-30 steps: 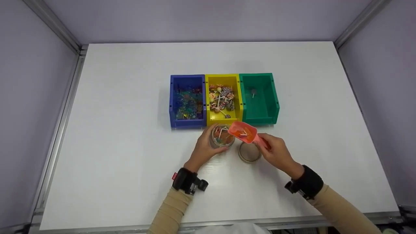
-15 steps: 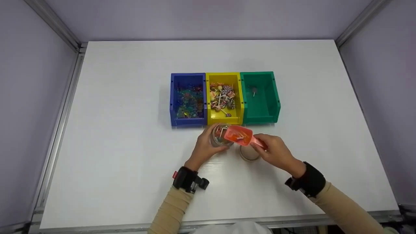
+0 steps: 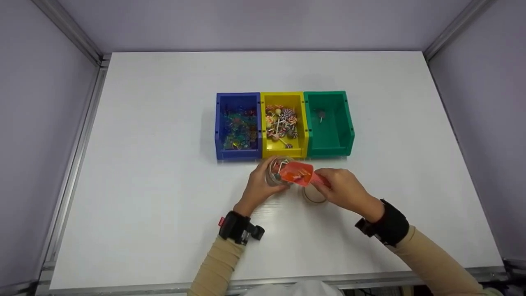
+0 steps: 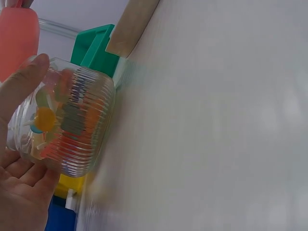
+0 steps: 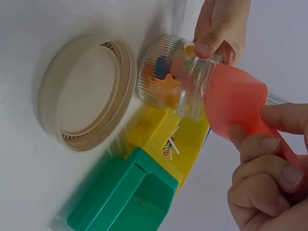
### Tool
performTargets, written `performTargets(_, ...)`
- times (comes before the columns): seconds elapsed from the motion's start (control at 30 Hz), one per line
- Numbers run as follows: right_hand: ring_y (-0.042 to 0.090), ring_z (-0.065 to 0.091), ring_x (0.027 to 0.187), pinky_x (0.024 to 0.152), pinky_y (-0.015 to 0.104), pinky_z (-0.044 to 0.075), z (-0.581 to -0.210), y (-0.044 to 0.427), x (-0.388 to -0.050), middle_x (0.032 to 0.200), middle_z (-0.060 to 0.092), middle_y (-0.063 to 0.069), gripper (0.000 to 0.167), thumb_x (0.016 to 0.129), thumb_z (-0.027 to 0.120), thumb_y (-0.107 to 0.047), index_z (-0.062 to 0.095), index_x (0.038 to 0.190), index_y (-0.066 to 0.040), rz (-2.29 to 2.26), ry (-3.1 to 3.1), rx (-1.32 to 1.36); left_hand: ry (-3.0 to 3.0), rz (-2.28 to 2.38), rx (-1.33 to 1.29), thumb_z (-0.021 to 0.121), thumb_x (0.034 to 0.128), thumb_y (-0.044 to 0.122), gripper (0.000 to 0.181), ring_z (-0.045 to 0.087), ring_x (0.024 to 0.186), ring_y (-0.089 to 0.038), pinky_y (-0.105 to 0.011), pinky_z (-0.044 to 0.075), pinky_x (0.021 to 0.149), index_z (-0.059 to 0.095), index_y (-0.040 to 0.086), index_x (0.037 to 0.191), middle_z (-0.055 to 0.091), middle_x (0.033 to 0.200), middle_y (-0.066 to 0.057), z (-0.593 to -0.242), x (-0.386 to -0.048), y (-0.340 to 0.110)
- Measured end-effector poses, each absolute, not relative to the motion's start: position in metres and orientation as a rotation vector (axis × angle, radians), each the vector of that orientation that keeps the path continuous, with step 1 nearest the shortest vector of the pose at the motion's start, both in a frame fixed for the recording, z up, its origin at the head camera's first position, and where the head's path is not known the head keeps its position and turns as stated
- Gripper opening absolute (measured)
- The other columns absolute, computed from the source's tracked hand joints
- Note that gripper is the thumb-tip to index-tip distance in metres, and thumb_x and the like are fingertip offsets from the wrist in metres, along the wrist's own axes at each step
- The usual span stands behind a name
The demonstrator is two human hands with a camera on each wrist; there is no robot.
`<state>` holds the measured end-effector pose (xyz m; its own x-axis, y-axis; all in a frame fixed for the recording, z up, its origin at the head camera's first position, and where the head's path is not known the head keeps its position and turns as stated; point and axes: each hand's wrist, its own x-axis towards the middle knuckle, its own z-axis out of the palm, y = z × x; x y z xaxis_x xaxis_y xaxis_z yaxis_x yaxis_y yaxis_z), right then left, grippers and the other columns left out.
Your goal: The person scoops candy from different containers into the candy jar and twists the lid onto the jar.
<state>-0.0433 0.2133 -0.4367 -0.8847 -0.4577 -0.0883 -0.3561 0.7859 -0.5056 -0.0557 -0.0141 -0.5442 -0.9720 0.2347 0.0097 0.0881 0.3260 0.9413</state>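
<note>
My left hand [image 3: 259, 183] grips a clear ribbed glass jar [image 4: 72, 120] that stands on the table. Colourful pieces, one of them star-shaped, and white sticks fill much of it. My right hand [image 3: 342, 188] holds a coral-pink scoop [image 3: 296, 172] by its handle. The scoop's front edge lies over the jar's mouth, and orange pieces with a white stick show in it. In the right wrist view the scoop's bowl [image 5: 236, 98] overlaps the jar's rim. A beige round lid [image 5: 89, 91] lies on the table, partly under the right hand in the head view.
Behind the jar stand three joined bins: a blue bin [image 3: 238, 154] with translucent coloured pieces, a yellow bin [image 3: 284, 153] with several lollipops, and a green bin [image 3: 335, 139] with one lollipop. The white table [image 3: 156, 172] is bounded by grey walls.
The scoop has moved left and slightly down, from the jar's right edge to over its mouth. The left hand and jar have stayed put.
</note>
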Motion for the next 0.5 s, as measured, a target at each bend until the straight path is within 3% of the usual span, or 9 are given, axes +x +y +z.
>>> performTargets(0.5, 0.011, 0.045, 0.055, 0.052, 0.019, 0.036, -0.421, 0.212, -0.047, 0.064, 0.064, 0.008, 0.022, 0.09, 0.067, -0.02, 0.07, 0.089, 0.001, -0.631, 2.81, -0.693, 2.461, 1.735, 0.342, 0.086, 0.0704, 0.021, 0.085, 0.05, 0.133, -0.031, -0.045, 0.04, 0.115, 0.043, 0.003, 0.142, 0.053, 0.141, -0.016, -0.544, -0.056, -0.015)
